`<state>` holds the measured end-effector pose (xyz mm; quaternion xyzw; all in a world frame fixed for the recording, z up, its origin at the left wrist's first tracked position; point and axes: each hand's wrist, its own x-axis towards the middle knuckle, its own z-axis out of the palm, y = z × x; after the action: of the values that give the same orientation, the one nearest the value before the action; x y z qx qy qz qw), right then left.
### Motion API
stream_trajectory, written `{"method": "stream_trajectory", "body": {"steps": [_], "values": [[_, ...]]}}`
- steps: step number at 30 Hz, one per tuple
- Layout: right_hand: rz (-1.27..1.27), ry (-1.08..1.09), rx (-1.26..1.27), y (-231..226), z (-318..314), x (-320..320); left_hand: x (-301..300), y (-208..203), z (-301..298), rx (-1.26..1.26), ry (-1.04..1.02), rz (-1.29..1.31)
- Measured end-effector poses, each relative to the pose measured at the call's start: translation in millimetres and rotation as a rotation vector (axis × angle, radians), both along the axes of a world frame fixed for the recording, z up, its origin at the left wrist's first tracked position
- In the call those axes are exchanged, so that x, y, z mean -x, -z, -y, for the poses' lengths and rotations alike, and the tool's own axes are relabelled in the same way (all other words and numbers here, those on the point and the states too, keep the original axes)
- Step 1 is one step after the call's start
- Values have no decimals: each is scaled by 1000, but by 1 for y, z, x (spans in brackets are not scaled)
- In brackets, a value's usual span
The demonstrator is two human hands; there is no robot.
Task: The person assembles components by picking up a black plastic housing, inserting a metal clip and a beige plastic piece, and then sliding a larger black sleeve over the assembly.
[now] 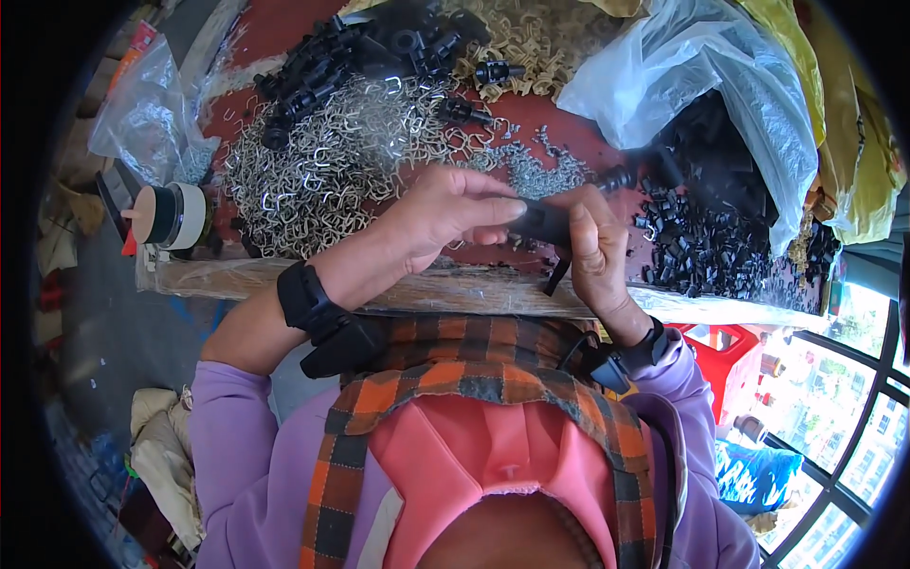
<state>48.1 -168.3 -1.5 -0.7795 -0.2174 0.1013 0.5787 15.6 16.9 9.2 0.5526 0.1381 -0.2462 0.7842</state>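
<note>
Above the table's near edge, my left hand (453, 213) pinches one end of a black plastic part (543, 224) between thumb and fingers. The other end of it is wrapped by my right hand (597, 245), with the thumb raised along its side. A thin dark piece (557, 275) hangs below the right hand; whether it joins the part I cannot tell. Behind my left hand spreads a heap of bent silver metal clips (313, 161). Small silver metal pieces (545, 171) lie just beyond both hands. To the right of my right hand is a pile of small black pieces (701, 242).
Black plastic fittings (379, 62) and brass-coloured clips (526, 47) are heaped at the back. A translucent plastic bag (654, 71) covers dark parts at the right. A round container (185, 216) and a clear bag (152, 119) stand left. The wooden table edge (237, 278) runs before me.
</note>
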Motion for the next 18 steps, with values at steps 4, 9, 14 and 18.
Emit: {"method": "stream_trajectory", "body": {"steps": [4,9,14,18], "values": [[144,-288,56,-10,3,-14,-1,5,-1,114,1,-38],[255,-538,-103,-29,-8,-20,1,-1,1,165,31,-5],[154,-664,-69,-34,-9,-16,4,-3,10,112,68,16],[239,-613,39,-26,9,-12,9,-5,7,88,64,12]]}}
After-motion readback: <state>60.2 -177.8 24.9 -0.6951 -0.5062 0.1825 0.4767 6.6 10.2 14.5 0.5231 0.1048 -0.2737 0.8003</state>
